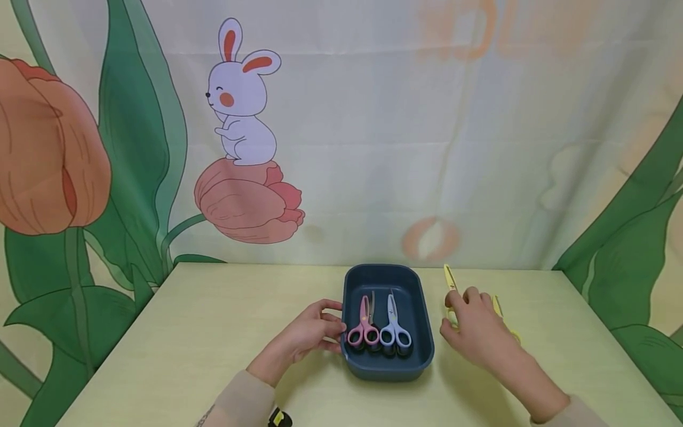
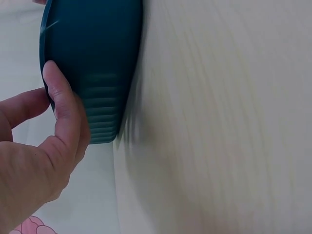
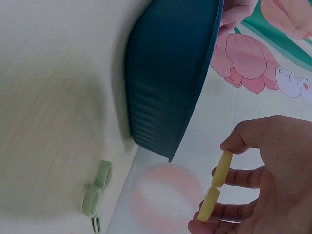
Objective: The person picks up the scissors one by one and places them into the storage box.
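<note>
L hand (image 1: pixel 312 328), grip on bin rim (image 1: pixel 388 372); R hand (image 1: pixel 476 325), pinch on ylw scissors (image 3: pixel 222 169); tbl (image 1: pixel 435 293) gap btwn

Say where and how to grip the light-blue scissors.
I'd pinch the light-blue scissors by their handle loops, from above on the near side: the loops face the person, the blades point away, and the tray's walls likely hinder a sideways reach.

Yellow scissors (image 3: pixel 223 168), raised, beside dark-blue tray (image 1: pixel 388 375)

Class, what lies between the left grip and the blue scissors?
The tray wall, the pink scissors and a thin grey blade, as the head view shows.
</note>
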The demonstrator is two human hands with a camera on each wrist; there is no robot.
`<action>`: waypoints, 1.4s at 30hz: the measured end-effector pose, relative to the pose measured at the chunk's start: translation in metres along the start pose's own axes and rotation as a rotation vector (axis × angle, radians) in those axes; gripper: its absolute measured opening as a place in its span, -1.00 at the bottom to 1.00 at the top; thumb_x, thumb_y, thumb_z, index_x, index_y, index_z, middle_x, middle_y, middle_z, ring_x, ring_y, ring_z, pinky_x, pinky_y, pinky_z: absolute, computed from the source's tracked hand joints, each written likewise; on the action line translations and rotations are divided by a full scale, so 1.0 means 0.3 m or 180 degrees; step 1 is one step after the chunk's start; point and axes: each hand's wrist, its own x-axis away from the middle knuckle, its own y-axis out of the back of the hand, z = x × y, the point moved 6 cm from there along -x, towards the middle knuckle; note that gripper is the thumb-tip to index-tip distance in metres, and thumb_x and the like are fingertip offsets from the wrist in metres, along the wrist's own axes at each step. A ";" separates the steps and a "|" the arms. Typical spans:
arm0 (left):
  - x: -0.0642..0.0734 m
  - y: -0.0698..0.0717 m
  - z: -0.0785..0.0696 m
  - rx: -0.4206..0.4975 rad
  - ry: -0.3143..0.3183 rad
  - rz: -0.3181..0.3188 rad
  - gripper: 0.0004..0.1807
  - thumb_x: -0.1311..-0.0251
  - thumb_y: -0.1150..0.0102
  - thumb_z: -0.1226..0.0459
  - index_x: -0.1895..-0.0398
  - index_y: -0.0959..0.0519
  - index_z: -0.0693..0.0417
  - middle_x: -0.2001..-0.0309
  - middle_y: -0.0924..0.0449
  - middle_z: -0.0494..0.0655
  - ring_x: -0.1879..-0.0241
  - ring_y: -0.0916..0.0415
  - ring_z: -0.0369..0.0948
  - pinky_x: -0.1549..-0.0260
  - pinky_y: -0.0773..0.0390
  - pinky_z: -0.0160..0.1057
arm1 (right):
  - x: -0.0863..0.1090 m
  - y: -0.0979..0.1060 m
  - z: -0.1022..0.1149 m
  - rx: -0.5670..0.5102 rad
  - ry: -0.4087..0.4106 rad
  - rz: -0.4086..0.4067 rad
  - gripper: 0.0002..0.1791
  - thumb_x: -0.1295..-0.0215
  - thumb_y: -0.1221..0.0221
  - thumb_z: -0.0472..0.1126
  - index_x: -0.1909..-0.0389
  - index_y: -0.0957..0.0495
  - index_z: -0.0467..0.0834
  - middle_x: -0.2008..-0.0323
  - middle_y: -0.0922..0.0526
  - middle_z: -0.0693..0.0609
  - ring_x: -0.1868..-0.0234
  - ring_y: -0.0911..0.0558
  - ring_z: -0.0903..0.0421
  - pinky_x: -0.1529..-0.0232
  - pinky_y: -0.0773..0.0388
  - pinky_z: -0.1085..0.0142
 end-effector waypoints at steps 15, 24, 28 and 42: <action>-0.004 0.000 0.004 0.0033 -0.0031 -0.0019 -0.43 -0.37 -0.11 0.49 -0.40 -0.22 0.36 0.10 -0.50 0.20 0.33 -0.55 -0.09 0.33 -0.71 -0.16 | -0.047 -0.039 0.111 0.0025 0.0197 0.0083 -0.78 -0.27 -0.25 -0.17 0.13 -0.51 -0.16 0.24 -0.40 -0.12 0.21 -0.38 -0.14 0.26 -0.48 0.05; -0.005 -0.002 0.003 0.0041 -0.0041 -0.0009 -0.42 -0.36 -0.11 0.49 -0.41 -0.21 0.36 0.08 -0.50 0.23 0.34 -0.55 -0.09 0.33 -0.71 -0.17 | -0.072 -0.071 0.168 0.0135 0.0351 0.0110 -0.79 -0.27 -0.28 -0.19 0.17 -0.50 -0.16 0.27 -0.37 -0.13 0.26 -0.35 -0.10 0.30 -0.44 0.12; -0.004 -0.004 0.003 0.0047 -0.0047 0.0007 -0.41 -0.36 -0.12 0.48 -0.41 -0.21 0.36 0.05 -0.49 0.28 0.34 -0.55 -0.09 0.33 -0.71 -0.16 | -0.086 -0.084 0.184 0.0130 0.0356 0.0101 -0.78 -0.27 -0.28 -0.19 0.17 -0.48 -0.16 0.27 -0.36 -0.13 0.26 -0.34 -0.09 0.34 -0.43 0.14; -0.013 -0.002 0.010 0.0110 -0.0061 0.0027 -0.41 -0.37 -0.13 0.47 -0.41 -0.20 0.37 0.15 -0.49 0.15 0.36 -0.53 -0.11 0.37 -0.70 -0.18 | -0.122 -0.145 0.220 0.0279 0.0501 0.0036 -0.68 -0.27 -0.34 -0.15 0.14 -0.46 -0.23 0.29 -0.36 -0.21 0.24 -0.37 -0.13 0.41 -0.48 0.17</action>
